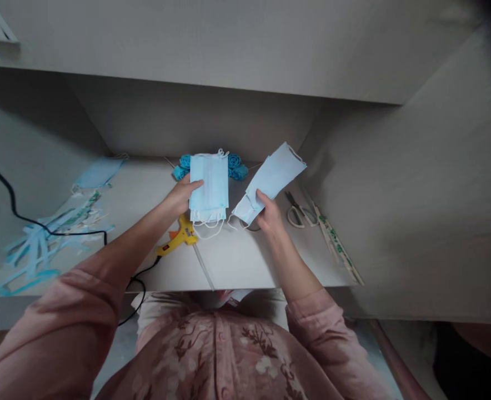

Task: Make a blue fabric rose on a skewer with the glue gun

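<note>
My left hand is closed on a stack of light blue face masks, thumb on top, white ear loops hanging from the lower edge. In my right hand are more blue face masks, tilted up to the right, with loops dangling at their lower left end. Behind the left stack, partly hidden, lie blue rolled flowers on thin sticks. Just below my left hand a yellow glue gun rests on the white surface, a clear glue stick beside it. Scissors lie right of my right hand.
Cut blue strips are heaped at the left, with another face mask behind them. A black cord crosses the left side. Sticks with green-printed wrappers lie along the right wall. A panel overhangs the back.
</note>
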The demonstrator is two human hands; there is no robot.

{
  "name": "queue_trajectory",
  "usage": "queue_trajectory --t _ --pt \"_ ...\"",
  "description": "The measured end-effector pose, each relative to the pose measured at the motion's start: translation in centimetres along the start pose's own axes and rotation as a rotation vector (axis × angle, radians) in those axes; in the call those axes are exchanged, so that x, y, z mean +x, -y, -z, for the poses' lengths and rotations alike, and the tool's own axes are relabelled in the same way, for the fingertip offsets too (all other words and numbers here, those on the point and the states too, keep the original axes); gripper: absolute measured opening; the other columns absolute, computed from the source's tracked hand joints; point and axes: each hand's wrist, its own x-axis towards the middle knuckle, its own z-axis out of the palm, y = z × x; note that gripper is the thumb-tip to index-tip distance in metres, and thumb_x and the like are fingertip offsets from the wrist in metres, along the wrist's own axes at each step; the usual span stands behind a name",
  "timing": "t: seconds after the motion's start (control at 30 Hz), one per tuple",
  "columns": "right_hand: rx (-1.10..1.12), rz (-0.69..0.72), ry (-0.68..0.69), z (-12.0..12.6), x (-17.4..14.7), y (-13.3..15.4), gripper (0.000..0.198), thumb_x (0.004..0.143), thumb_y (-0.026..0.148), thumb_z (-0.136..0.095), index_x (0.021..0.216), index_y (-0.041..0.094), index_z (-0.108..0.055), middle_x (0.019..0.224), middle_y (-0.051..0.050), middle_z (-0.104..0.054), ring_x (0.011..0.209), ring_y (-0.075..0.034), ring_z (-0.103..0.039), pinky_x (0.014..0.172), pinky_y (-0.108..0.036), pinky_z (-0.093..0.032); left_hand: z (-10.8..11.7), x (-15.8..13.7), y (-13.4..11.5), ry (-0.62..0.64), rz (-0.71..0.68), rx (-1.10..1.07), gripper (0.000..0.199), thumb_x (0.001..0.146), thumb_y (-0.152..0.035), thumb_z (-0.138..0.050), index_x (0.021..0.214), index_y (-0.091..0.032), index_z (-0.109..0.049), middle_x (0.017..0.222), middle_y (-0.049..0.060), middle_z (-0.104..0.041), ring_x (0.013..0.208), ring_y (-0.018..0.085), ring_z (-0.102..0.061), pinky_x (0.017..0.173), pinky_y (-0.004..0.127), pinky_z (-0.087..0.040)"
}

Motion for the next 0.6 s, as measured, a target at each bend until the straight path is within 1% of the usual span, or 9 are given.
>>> queue_trajectory --t 0.07,0.13,0.17,0.23,0.3,0.37,0.47,0.53,0.6 --pt "-0.081 -0.004 0.033 -0.3 -0.5 0.0 0.033 0.061 0.025 -0.093 0.088 0.021 -0.075 0.084 -0.001 -0.081 0.077 -0.021 -0.075 0.081 -0.036 -0.064 -0.7 -0.1 0.2 -0.065 -0.180 0.172 0.057 0.084 -0.020 -0.076 0.137 -0.018 -0.057 0.125 0.014 -0.071 0.117 0.028 -0.068 0.105 0.043 -0.053" --pt "-0.154 -0.025 0.073 -0.5 -0.9 -0.1 0.038 0.054 0.027 -0.097 0.084 0.019 -0.075 0.081 -0.002 -0.081 0.072 -0.020 -0.074 0.077 -0.035 -0.063 -1.9 -0.9 0.0 -0.003 -0.322 0.260 0.063 0.085 -0.033 -0.078 0.142 -0.019 -0.054 0.134 0.016 -0.067 0.126 0.029 -0.063 0.108 0.042 -0.050" --pt "-0.182 -0.031 0.093 -0.6 -1.1 -0.2 0.041 0.051 0.028 -0.099 0.083 0.019 -0.075 0.081 -0.002 -0.081 0.072 -0.020 -0.073 0.077 -0.034 -0.062 -2.5 -1.5 -0.2 0.092 -0.343 0.262 0.063 0.088 -0.041 -0.077 0.142 -0.019 -0.055 0.135 0.017 -0.066 0.128 0.030 -0.062 0.108 0.042 -0.050" --pt "-0.230 -0.032 0.123 -0.8 -1.3 -0.6 0.045 0.048 0.031 -0.100 0.084 0.018 -0.076 0.083 -0.003 -0.081 0.073 -0.019 -0.073 0.077 -0.034 -0.061 -4.1 -2.8 -0.6 0.293 -0.310 0.214 0.061 0.090 -0.053 -0.073 0.138 -0.018 -0.059 0.135 0.017 -0.067 0.127 0.031 -0.063 0.104 0.042 -0.052" --pt "-0.283 -0.025 0.137 -1.0 -1.4 -0.9 0.049 0.047 0.035 -0.101 0.086 0.018 -0.076 0.085 -0.004 -0.082 0.074 -0.019 -0.073 0.076 -0.034 -0.060 -5.6 -3.7 -1.0 0.381 -0.267 0.148 0.057 0.088 -0.056 -0.074 0.127 -0.016 -0.065 0.127 0.015 -0.071 0.119 0.032 -0.066 0.097 0.040 -0.055" --pt "-0.337 -0.012 0.145 -1.0 -1.5 -1.2 0.050 0.048 0.038 -0.100 0.088 0.018 -0.077 0.087 -0.004 -0.082 0.075 -0.019 -0.072 0.074 -0.033 -0.059 -6.9 -3.6 -1.0 0.343 -0.254 0.083 0.050 0.083 -0.052 -0.080 0.114 -0.015 -0.069 0.115 0.012 -0.075 0.108 0.030 -0.069 0.089 0.037 -0.056" --pt "-0.385 0.004 0.165 -1.0 -1.6 -1.2 0.051 0.052 0.044 -0.098 0.090 0.018 -0.076 0.089 -0.005 -0.081 0.076 -0.019 -0.071 0.073 -0.032 -0.058 -8.0 -2.3 -0.8 0.192 -0.259 -0.002 0.037 0.078 -0.044 -0.084 0.096 -0.016 -0.068 0.098 0.008 -0.075 0.093 0.025 -0.069 0.078 0.033 -0.054" --pt "-0.406 0.003 0.187 -0.9 -1.6 -1.2 0.050 0.054 0.047 -0.096 0.090 0.018 -0.076 0.087 -0.004 -0.080 0.076 -0.018 -0.070 0.072 -0.031 -0.057 -8.1 -1.0 -0.6 0.142 -0.241 -0.029 0.032 0.077 -0.041 -0.084 0.089 -0.017 -0.067 0.090 0.007 -0.074 0.087 0.024 -0.069 0.074 0.032 -0.053" --pt "-0.437 0.009 0.197 -0.8 -1.6 -1.3 0.048 0.057 0.049 -0.094 0.088 0.018 -0.075 0.081 -0.001 -0.078 0.072 -0.016 -0.067 0.069 -0.028 -0.053 -7.6 0.3 -0.6 0.135 -0.219 -0.057 0.030 0.078 -0.041 -0.083 0.089 -0.017 -0.068 0.089 0.006 -0.073 0.087 0.025 -0.069 0.075 0.033 -0.053"
